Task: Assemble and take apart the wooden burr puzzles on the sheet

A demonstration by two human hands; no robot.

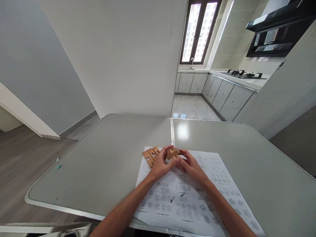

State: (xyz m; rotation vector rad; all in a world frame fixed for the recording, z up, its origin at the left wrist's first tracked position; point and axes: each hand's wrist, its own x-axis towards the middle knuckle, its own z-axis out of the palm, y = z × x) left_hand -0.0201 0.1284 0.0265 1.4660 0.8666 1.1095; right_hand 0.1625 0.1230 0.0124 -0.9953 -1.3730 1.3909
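Wooden puzzle pieces (173,152), fitted or held together, are between my two hands just above a printed sheet (177,200). My left hand (161,163) is closed around their left side, thumb in front and fingers behind. From the right, my right hand (190,164) pinches them, its fingers partly hidden. Just left of my left hand lie several flat notched wooden pieces (151,154) side by side on the sheet's upper left corner. Small line diagrams of shapes cover the sheet. How the held pieces interlock is too small to tell.
The grey-green table (98,171) has a light seam (172,131) down its far middle. A small teal bit (58,167) lies near its left edge. Beyond are a wall (118,59), and a kitchen with a gas hob (244,74) and a range hood (278,33).
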